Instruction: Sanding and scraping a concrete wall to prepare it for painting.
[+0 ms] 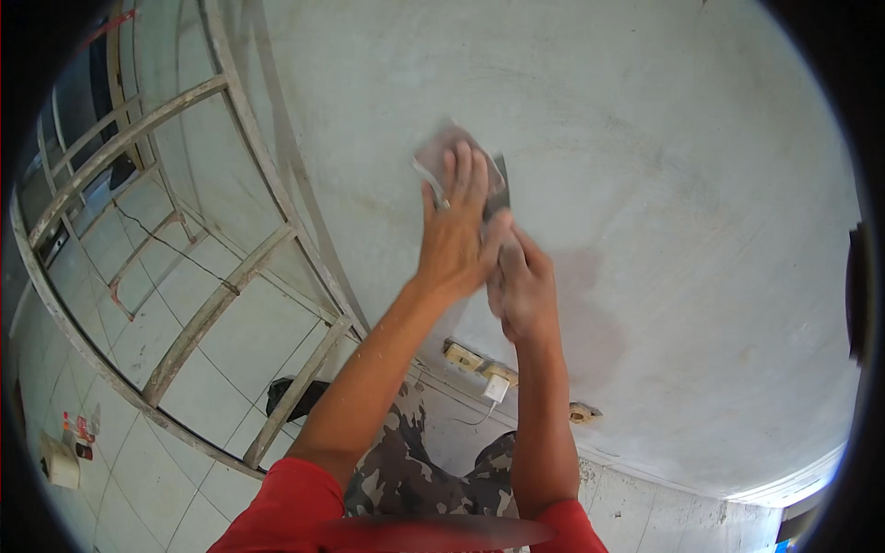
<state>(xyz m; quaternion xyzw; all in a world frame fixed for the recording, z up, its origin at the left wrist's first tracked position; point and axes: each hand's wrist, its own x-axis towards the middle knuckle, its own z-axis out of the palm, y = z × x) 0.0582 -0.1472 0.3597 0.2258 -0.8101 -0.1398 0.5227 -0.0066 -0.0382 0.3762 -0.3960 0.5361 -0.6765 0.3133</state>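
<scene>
My left hand point(456, 228) lies with its fingers spread over a pinkish, blurred sheet, possibly sandpaper point(442, 152), and presses it against the pale grey wall point(657, 173). Beside it, my right hand point(522, 276) is closed around the handle of a tool with a flat dark metal blade point(499, 190), which looks like a putty knife or scraper. The blade points up along the right edge of the sheet. Both hands touch or nearly touch at the left thumb. Faint smears and a pinkish patch mark the wall.
A worn metal scaffold frame point(266, 159) stands at the left. Wall sockets point(463, 356) with a plugged-in white charger point(496, 388) sit below my hands, and another socket point(584, 413) is to the right. A black bag point(280, 394) and a plastic bottle point(86, 425) lie on the tiled floor point(221, 359).
</scene>
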